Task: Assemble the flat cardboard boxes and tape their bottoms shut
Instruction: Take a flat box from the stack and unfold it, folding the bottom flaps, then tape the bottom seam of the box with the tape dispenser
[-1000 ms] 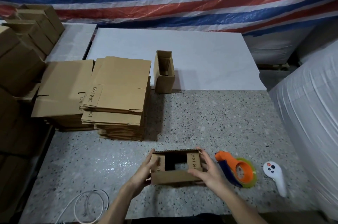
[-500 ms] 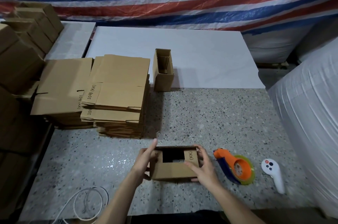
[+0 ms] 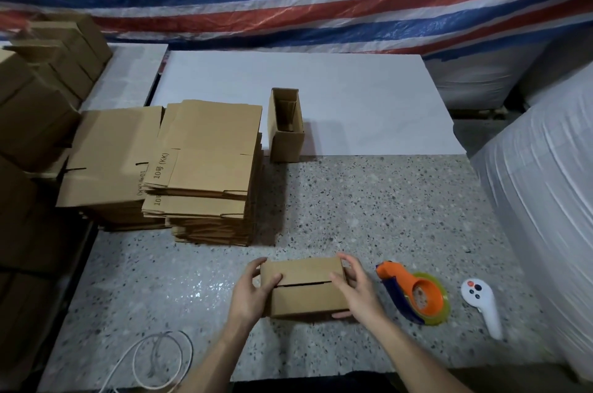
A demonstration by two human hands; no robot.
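Note:
A small brown cardboard box [image 3: 305, 288] stands on the speckled table [image 3: 369, 216] near its front edge, its flaps folded flat with a thin seam across the top. My left hand [image 3: 252, 291] grips its left end, thumb on the top flap. My right hand [image 3: 354, 291] holds its right end, fingers around the far corner. An orange and blue tape dispenser [image 3: 414, 293] lies just right of the box. Two stacks of flat boxes [image 3: 205, 168] sit at the left. One assembled open box [image 3: 285, 124] stands further back.
A white handheld controller [image 3: 481, 303] lies right of the dispenser. A white cord [image 3: 154, 357] loops at the front left. Assembled boxes [image 3: 38, 97] pile up on the far left. A white board [image 3: 305, 104] covers the back of the table; a white wrapped bale [image 3: 545, 200] stands at the right.
The box's top was open with two small flaps folded in; both hands have since folded the long flaps over, and the top is now closed.

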